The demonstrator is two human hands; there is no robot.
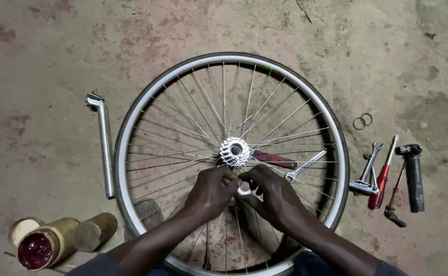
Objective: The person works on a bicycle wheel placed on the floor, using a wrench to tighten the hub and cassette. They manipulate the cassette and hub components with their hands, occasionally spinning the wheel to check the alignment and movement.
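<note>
Both hands, left hand (211, 191) and right hand (272, 197), pinch a small white part (244, 191) just below the sprocket cluster (233, 152) of the wheel (127, 130) flat on the floor, spanner (305, 165) untouched alongside.

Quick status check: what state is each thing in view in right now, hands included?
Bicycle wheel: flat on the floor, cassette facing up.
Left hand: pinching a small white part.
Right hand: gripping the same part.
Grease tin: open, on its side.
Wrench: lying across the spokes.
Seat post: lying beside the rim.
Red-handled screwdriver: lying on the floor.
</note>
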